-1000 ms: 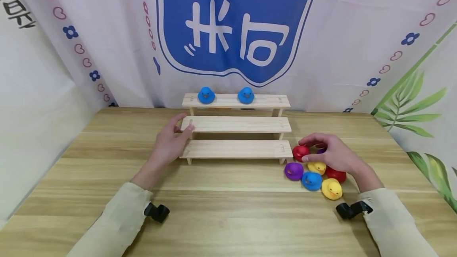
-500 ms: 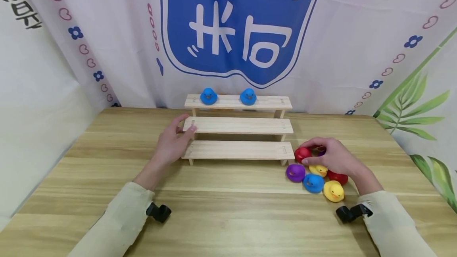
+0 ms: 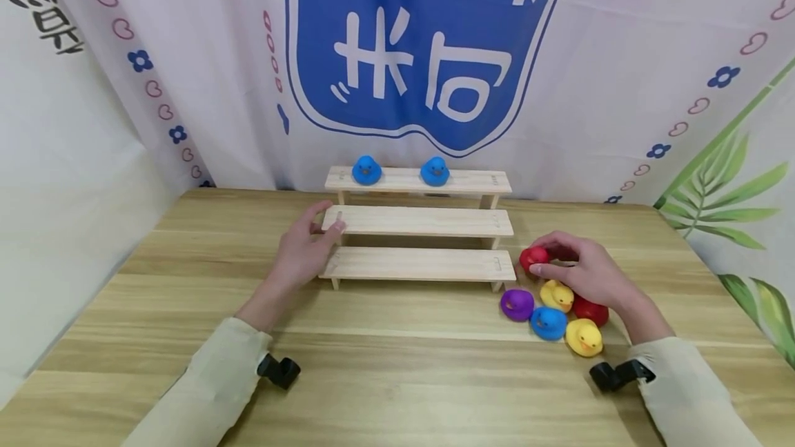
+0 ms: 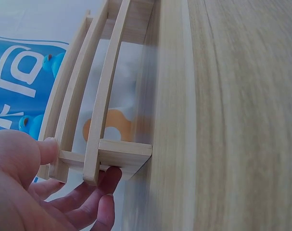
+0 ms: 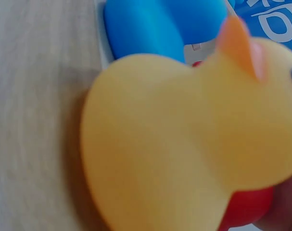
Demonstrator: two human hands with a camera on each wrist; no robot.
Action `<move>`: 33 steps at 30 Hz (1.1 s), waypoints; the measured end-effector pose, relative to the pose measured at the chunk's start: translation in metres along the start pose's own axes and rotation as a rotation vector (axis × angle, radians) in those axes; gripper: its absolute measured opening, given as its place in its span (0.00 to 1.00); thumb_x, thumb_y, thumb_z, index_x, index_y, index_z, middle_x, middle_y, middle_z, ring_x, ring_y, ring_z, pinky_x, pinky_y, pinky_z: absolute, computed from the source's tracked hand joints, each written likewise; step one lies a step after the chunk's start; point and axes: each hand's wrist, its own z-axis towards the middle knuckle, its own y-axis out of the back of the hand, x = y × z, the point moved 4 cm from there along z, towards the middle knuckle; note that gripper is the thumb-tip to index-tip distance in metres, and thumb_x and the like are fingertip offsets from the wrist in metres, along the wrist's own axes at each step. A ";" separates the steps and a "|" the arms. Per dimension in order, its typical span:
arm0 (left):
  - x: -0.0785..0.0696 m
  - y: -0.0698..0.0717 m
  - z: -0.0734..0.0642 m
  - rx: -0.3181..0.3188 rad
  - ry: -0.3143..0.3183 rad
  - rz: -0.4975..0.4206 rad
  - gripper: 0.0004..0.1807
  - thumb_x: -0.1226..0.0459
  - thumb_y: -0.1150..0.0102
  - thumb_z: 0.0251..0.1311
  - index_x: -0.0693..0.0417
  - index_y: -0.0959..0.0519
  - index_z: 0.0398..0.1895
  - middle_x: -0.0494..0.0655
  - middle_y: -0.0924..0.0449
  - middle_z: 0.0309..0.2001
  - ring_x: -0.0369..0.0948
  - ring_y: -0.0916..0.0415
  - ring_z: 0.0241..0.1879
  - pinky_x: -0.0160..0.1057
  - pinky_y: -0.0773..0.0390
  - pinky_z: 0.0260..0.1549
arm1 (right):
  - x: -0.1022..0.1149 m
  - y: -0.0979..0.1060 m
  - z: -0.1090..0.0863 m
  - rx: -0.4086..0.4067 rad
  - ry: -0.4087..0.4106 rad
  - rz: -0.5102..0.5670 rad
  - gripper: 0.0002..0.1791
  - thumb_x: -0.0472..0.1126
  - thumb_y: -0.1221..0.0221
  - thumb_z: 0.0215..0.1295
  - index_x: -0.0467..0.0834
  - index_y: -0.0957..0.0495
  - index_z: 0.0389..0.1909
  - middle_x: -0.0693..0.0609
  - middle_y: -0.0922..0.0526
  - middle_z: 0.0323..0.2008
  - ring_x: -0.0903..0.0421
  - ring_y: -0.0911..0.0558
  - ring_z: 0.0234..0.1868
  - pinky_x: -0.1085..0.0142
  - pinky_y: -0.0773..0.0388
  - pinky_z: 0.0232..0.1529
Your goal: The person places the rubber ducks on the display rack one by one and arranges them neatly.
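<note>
Pinching a red duck (image 3: 533, 259) between thumb and fingers, the right hand (image 3: 586, 271) is just beyond the right end of a three-step wooden rack (image 3: 419, 264); whether that duck touches the surface (image 3: 397, 371) cannot be told. The left hand (image 3: 304, 250) grips the rack's left end, its thumb on the middle step. Two blue ducks (image 3: 366, 171) sit apart on the top step. Near the right hand, a purple duck (image 3: 517, 305), a third blue duck (image 3: 548, 323), two yellow ducks (image 3: 584, 338) and a partly covered second red duck (image 3: 591, 310) cluster together.
</note>
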 end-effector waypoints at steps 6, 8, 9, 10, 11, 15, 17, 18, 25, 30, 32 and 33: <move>0.001 0.000 0.000 -0.004 -0.001 0.000 0.37 0.44 0.49 0.80 0.38 0.45 0.86 0.64 0.28 0.70 0.54 0.22 0.55 0.40 0.21 0.40 | 0.002 0.002 0.000 -0.034 -0.007 0.057 0.24 0.54 0.36 0.75 0.46 0.22 0.65 0.41 0.16 0.61 0.34 0.22 0.67 0.35 0.25 0.66; 0.000 0.000 0.000 -0.005 -0.002 0.003 0.37 0.44 0.49 0.80 0.39 0.45 0.86 0.64 0.28 0.69 0.53 0.22 0.54 0.39 0.21 0.39 | 0.002 0.003 0.001 -0.042 -0.016 0.055 0.25 0.55 0.37 0.76 0.46 0.23 0.66 0.40 0.17 0.62 0.34 0.23 0.67 0.34 0.25 0.65; 0.000 0.000 0.000 -0.005 -0.003 0.005 0.37 0.44 0.50 0.80 0.39 0.45 0.86 0.64 0.28 0.69 0.53 0.22 0.54 0.40 0.21 0.40 | 0.002 0.003 0.001 -0.046 -0.021 0.054 0.26 0.55 0.37 0.76 0.47 0.24 0.67 0.40 0.18 0.62 0.34 0.23 0.67 0.34 0.24 0.64; 0.000 0.000 0.000 -0.006 -0.004 0.008 0.37 0.44 0.50 0.80 0.39 0.45 0.86 0.64 0.29 0.70 0.54 0.22 0.55 0.40 0.21 0.41 | 0.003 0.003 0.001 -0.051 -0.025 0.053 0.26 0.54 0.38 0.77 0.47 0.24 0.68 0.40 0.18 0.62 0.34 0.24 0.67 0.35 0.23 0.63; -0.001 0.001 0.000 -0.006 -0.005 0.011 0.37 0.44 0.50 0.80 0.39 0.45 0.86 0.65 0.29 0.70 0.54 0.23 0.56 0.41 0.21 0.42 | 0.003 0.003 0.001 -0.054 -0.027 0.053 0.26 0.54 0.38 0.77 0.46 0.25 0.68 0.40 0.19 0.63 0.34 0.24 0.67 0.37 0.23 0.62; -0.001 0.001 -0.001 -0.008 -0.009 0.017 0.37 0.44 0.50 0.80 0.39 0.44 0.86 0.65 0.30 0.72 0.55 0.23 0.58 0.42 0.21 0.44 | 0.005 0.004 0.002 -0.070 -0.023 0.060 0.25 0.50 0.38 0.77 0.45 0.25 0.69 0.39 0.19 0.63 0.37 0.22 0.65 0.48 0.20 0.59; -0.001 0.000 -0.001 -0.008 -0.013 0.015 0.37 0.44 0.49 0.80 0.39 0.44 0.86 0.65 0.30 0.72 0.55 0.23 0.59 0.43 0.21 0.45 | 0.006 0.004 0.002 -0.074 -0.020 0.066 0.25 0.48 0.37 0.77 0.45 0.26 0.70 0.39 0.20 0.63 0.37 0.22 0.64 0.52 0.21 0.57; -0.001 0.000 -0.001 -0.007 -0.014 0.014 0.37 0.44 0.49 0.80 0.40 0.44 0.86 0.65 0.30 0.72 0.56 0.24 0.60 0.44 0.21 0.46 | 0.007 0.005 0.003 -0.075 -0.020 0.071 0.25 0.48 0.37 0.77 0.44 0.26 0.70 0.40 0.20 0.64 0.37 0.22 0.65 0.53 0.22 0.57; 0.001 0.000 0.000 -0.009 -0.009 0.009 0.37 0.45 0.49 0.80 0.40 0.45 0.86 0.66 0.33 0.76 0.60 0.29 0.70 0.56 0.20 0.57 | 0.013 0.005 0.003 -0.099 -0.008 0.091 0.26 0.47 0.38 0.78 0.42 0.27 0.71 0.39 0.25 0.65 0.35 0.25 0.67 0.41 0.23 0.64; 0.002 -0.001 0.001 -0.009 -0.007 0.005 0.37 0.45 0.49 0.80 0.40 0.45 0.86 0.65 0.35 0.78 0.61 0.32 0.73 0.61 0.22 0.63 | 0.016 0.006 0.004 -0.136 0.009 0.086 0.25 0.45 0.39 0.79 0.42 0.27 0.71 0.38 0.27 0.65 0.37 0.24 0.64 0.50 0.23 0.62; 0.001 -0.001 0.001 -0.006 -0.008 0.002 0.37 0.45 0.49 0.80 0.40 0.45 0.86 0.65 0.35 0.78 0.61 0.32 0.73 0.61 0.22 0.62 | 0.018 0.006 0.004 -0.164 0.014 0.093 0.24 0.44 0.39 0.79 0.42 0.26 0.71 0.38 0.28 0.64 0.39 0.24 0.62 0.63 0.23 0.59; 0.001 -0.001 0.001 -0.004 -0.010 0.001 0.37 0.45 0.49 0.80 0.40 0.46 0.86 0.65 0.35 0.78 0.61 0.32 0.73 0.60 0.22 0.62 | 0.020 0.007 0.005 -0.182 0.018 0.102 0.24 0.44 0.39 0.79 0.42 0.26 0.70 0.38 0.29 0.64 0.41 0.24 0.62 0.70 0.24 0.57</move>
